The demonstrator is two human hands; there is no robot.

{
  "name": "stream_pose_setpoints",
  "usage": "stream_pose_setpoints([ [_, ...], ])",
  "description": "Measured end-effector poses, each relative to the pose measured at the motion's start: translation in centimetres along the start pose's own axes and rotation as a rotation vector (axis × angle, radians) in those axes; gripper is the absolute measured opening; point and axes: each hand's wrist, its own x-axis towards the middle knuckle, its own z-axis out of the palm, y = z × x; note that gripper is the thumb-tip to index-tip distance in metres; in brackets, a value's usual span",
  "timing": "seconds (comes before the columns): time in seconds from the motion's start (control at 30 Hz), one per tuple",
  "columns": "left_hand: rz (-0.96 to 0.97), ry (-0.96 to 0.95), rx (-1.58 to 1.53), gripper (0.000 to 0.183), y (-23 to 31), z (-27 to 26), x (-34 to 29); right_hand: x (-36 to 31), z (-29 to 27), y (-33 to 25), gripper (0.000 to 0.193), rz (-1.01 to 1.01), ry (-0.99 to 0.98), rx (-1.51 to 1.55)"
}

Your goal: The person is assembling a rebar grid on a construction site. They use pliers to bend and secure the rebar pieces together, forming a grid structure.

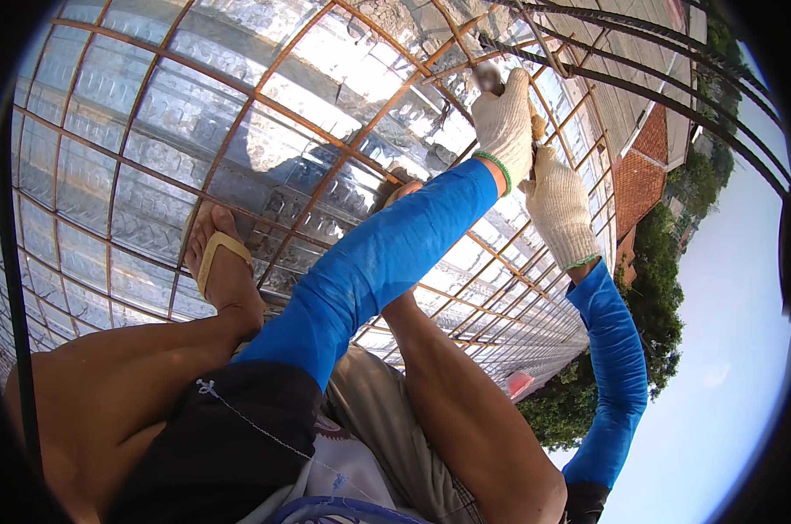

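Just the head view here, so that's what I'm going off. 2 gloved hands are working close together over the rusty steel mesh (255,94). The left hand (503,122) is curled up near a blurred grey thing (487,77) right at the mesh; looks like it's gripping it, but I can't tell what it is. The right hand (559,205) is just below, fingers bent in, with a yellowish bit (537,127) near both gloves. Can't tell whose grip that's in. I'd guess they're paired up so both can get at the same spot.

Sandalled foot (216,249) is planted wide on the left, probably for balance. Room-wise: dark ribbed bars (548,62) run right past the left hand, so upward it's tight. Beyond the right arm there are trees (649,306) and sky, so mind that edge.
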Motion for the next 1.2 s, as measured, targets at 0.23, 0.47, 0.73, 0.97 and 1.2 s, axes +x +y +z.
stream_pose_setpoints([
  [0.23,-0.144,-0.216,-0.111,0.03,2.2,-3.2,0.1,-0.8,-2.7,-2.4,0.024,0.354,-0.543,1.465],
  [0.47,-0.1,-0.161,-0.071,0.032,2.4,-2.9,0.0,-3.8,-7.7,1.5,0.064,-0.076,-0.604,0.559],
  [0.73,-0.003,-0.131,-0.091,0.034,1.5,-2.5,0.7,-9.8,-12.4,-0.8,0.069,-0.057,0.134,-0.003],
  [0.97,-0.021,-0.06,-0.07,0.033,0.5,-1.0,0.0,-6.3,1.3,-6.2,0.083,0.107,0.391,-0.398],
  [1.2,-0.081,0.136,-0.098,0.036,1.3,0.8,0.9,-1.5,-4.8,-2.3,0.031,0.146,0.207,-0.373],
])
